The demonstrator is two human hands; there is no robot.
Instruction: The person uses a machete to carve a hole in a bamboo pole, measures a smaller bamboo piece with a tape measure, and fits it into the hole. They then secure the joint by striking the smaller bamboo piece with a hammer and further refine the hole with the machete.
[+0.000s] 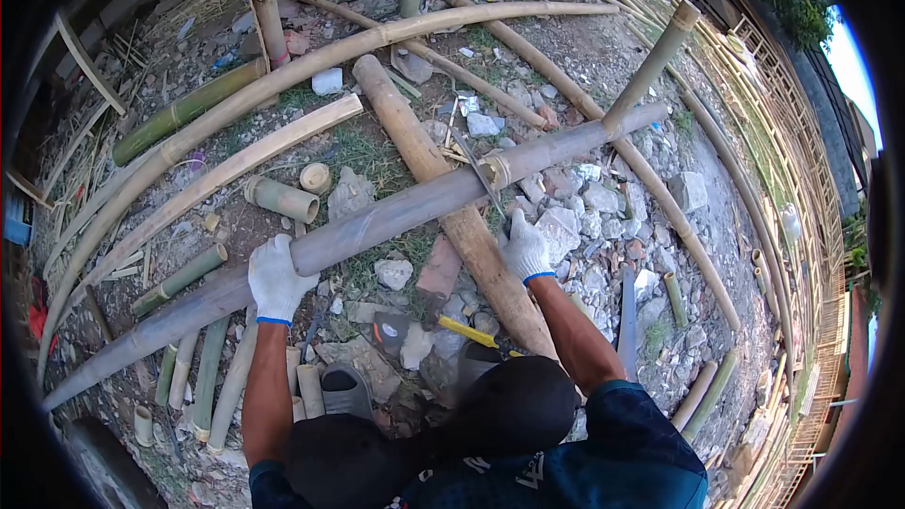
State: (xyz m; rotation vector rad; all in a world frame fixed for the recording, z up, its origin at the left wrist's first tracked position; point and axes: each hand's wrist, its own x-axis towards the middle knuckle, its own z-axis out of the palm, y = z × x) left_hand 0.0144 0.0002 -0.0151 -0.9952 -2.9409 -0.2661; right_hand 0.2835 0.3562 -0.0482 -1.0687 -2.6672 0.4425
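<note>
A long grey-brown bamboo pole (pixel 391 214) lies slantwise in front of me, resting across a thick round log (pixel 403 118). My left hand (pixel 279 281), in a white glove with a blue cuff, grips the pole left of the log, thumb toward me. My right hand (pixel 527 247), gloved alike, is closed at the near end of a long-bladed knife (pixel 479 170). Its narrow dark blade crosses the pole beside a pale, chipped ring at a joint. The handle is mostly hidden in my fingers.
Broken stones (pixel 575 217) and rubble cover the ground. Short bamboo pieces (pixel 283 198) lie about, with a curved bamboo pole (pixel 377 36) beyond. An upright bamboo post (pixel 650 66) stands at the right. Near my feet are a yellow-handled tool (pixel 468 331) and a flat grey-blue blade (pixel 628 320).
</note>
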